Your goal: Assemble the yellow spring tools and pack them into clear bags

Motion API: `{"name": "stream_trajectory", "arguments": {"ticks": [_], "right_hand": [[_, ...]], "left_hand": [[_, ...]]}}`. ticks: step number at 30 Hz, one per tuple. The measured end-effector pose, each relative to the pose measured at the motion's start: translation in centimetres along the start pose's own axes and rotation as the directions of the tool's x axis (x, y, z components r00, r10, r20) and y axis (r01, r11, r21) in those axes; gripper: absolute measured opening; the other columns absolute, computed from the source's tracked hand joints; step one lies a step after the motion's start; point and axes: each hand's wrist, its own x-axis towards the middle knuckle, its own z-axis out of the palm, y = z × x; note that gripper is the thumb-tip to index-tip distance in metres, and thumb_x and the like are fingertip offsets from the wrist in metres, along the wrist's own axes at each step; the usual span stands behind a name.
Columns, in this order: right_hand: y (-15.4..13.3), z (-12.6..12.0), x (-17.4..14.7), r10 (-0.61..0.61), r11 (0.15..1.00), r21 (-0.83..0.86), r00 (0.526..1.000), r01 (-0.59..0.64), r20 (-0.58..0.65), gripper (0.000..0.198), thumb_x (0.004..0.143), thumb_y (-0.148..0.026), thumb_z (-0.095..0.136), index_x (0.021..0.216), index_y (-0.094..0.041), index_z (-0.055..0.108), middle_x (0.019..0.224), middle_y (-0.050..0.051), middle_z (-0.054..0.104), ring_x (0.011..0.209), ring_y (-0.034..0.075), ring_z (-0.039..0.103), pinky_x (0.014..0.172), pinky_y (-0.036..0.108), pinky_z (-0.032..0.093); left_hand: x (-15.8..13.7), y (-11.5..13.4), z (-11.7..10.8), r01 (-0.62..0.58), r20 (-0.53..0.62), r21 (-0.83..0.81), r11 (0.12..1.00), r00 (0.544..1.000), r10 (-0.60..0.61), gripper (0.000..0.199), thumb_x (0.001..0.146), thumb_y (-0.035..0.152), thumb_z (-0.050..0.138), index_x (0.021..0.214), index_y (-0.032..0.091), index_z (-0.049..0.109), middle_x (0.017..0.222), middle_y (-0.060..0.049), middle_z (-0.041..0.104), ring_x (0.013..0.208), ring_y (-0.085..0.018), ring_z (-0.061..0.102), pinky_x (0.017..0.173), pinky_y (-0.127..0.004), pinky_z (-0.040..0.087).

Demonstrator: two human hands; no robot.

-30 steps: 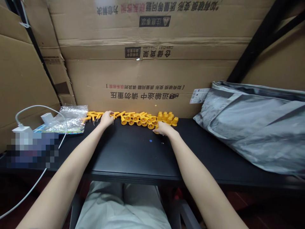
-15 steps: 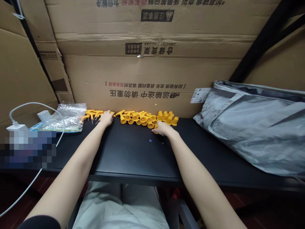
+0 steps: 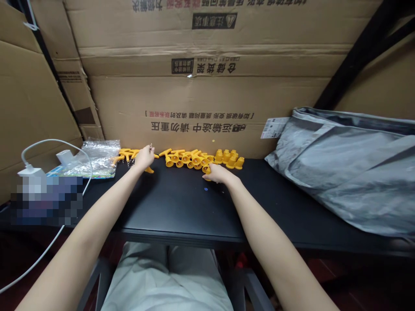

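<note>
- Our left hand is closed on a yellow T-shaped piece, lifted a little off the black table; something small and metallic pokes up by the fingertips, too small to tell.
- Our right hand lies flat on the table at the near edge of the row of yellow funnel pieces; we cannot tell if its fingers grip one.
- More T-pieces lie left, yellow caps stand right, all tight against the cardboard box.
- Risk, as we judge it: the row is crowded and touching, so dragging either hand could knock neighbours or topple caps; the charger cable and plastic bag sit near the left.
- Open room: bare table between us and the row; grey bag blocks the right.
</note>
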Motion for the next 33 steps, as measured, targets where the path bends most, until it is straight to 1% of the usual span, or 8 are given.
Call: {"name": "stream_trajectory", "arguments": {"ticks": [5, 11, 19, 23, 25, 28, 30, 33], "right_hand": [[-0.2, 0.5, 0.2, -0.093, 0.995, 0.036, 0.992, 0.097, -0.082, 0.027, 0.076, -0.037, 0.066, 0.089, -0.015, 0.055, 0.086, 0.008, 0.065, 0.072, 0.018, 0.061, 0.056, 0.025, 0.039], [-0.8, 1.5, 0.5, -0.243, 0.939, 0.223, 0.964, 0.263, -0.112, 0.026, 0.071, -0.036, 0.069, 0.077, -0.018, 0.051, 0.071, 0.0, 0.058, 0.065, 0.014, 0.055, 0.057, 0.024, 0.038], [-1.3, 3.1, 1.6, -0.351, 0.881, 0.22, 0.89, 0.419, -0.29, 0.028, 0.069, -0.036, 0.07, 0.073, -0.019, 0.048, 0.075, 0.001, 0.055, 0.069, 0.015, 0.052, 0.062, 0.026, 0.039], [-1.6, 3.2, 1.8, -0.364, 0.883, 0.166, 0.863, 0.439, -0.35, 0.023, 0.069, -0.026, 0.069, 0.08, -0.018, 0.051, 0.083, 0.004, 0.058, 0.075, 0.018, 0.054, 0.066, 0.028, 0.041], [-1.8, 3.3, 1.8, -0.383, 0.878, 0.144, 0.851, 0.457, -0.36, 0.021, 0.069, -0.021, 0.068, 0.084, -0.017, 0.053, 0.087, 0.006, 0.059, 0.078, 0.019, 0.055, 0.07, 0.029, 0.043], [-1.9, 3.2, 1.8, -0.426, 0.865, 0.105, 0.827, 0.491, -0.367, 0.017, 0.071, -0.017, 0.066, 0.086, -0.016, 0.058, 0.094, 0.008, 0.061, 0.087, 0.021, 0.058, 0.079, 0.031, 0.044], [-1.9, 3.2, 1.8, -0.449, 0.859, 0.084, 0.822, 0.505, -0.35, 0.016, 0.073, -0.017, 0.065, 0.089, -0.016, 0.062, 0.099, 0.01, 0.063, 0.093, 0.022, 0.059, 0.084, 0.032, 0.045], [-2.0, 3.2, 1.7, -0.476, 0.856, 0.051, 0.822, 0.515, -0.314, 0.024, 0.075, -0.019, 0.066, 0.099, -0.016, 0.065, 0.106, 0.01, 0.064, 0.099, 0.024, 0.06, 0.089, 0.033, 0.045]], "left_hand": [[-2.7, -0.4, 1.6, -0.185, 0.15, 0.045, 0.982, 0.973, 0.176, 0.026, 0.092, 0.029, 0.039, 0.091, 0.018, 0.062, 0.09, -0.007, 0.068, 0.087, -0.022, 0.063, 0.08, -0.035, 0.048], [-4.7, -0.7, 2.9, -0.349, 0.321, 0.153, 0.924, 0.902, 0.288, 0.022, 0.088, 0.033, 0.048, 0.101, 0.023, 0.064, 0.114, -0.006, 0.064, 0.111, -0.024, 0.055, 0.093, -0.04, 0.042], [-5.1, -0.1, 0.1, -0.426, 0.334, 0.23, 0.875, 0.879, 0.34, 0.059, 0.072, 0.046, 0.069, 0.124, 0.023, 0.054, 0.132, -0.011, 0.054, 0.126, -0.031, 0.042, 0.1, -0.047, 0.033], [-5.1, -0.1, -2.0, -0.392, 0.347, 0.361, 0.846, 0.899, 0.268, 0.065, 0.068, 0.061, 0.066, 0.119, 0.021, 0.058, 0.126, -0.013, 0.058, 0.122, -0.032, 0.047, 0.097, -0.043, 0.036], [-5.0, -0.2, -3.0, -0.281, 0.378, 0.413, 0.866, 0.918, 0.118, 0.069, 0.068, 0.07, 0.058, 0.115, 0.02, 0.06, 0.12, -0.014, 0.062, 0.114, -0.032, 0.053, 0.09, -0.038, 0.041], [-4.8, -0.6, -3.8, -0.149, 0.484, 0.451, 0.88, 0.869, -0.101, 0.069, 0.063, 0.076, 0.055, 0.107, 0.023, 0.063, 0.111, -0.011, 0.067, 0.104, -0.03, 0.06, 0.08, -0.033, 0.044], [-4.6, -1.0, -3.7, -0.17, 0.531, 0.425, 0.889, 0.842, -0.093, 0.061, 0.064, 0.068, 0.061, 0.107, 0.025, 0.063, 0.108, -0.008, 0.069, 0.1, -0.027, 0.062, 0.075, -0.029, 0.044], [-4.5, -1.2, -2.7, -0.27, 0.54, 0.332, 0.904, 0.84, 0.052, 0.038, 0.074, 0.049, 0.06, 0.103, 0.023, 0.062, 0.1, -0.006, 0.07, 0.089, -0.021, 0.063, 0.069, -0.025, 0.042]]}}
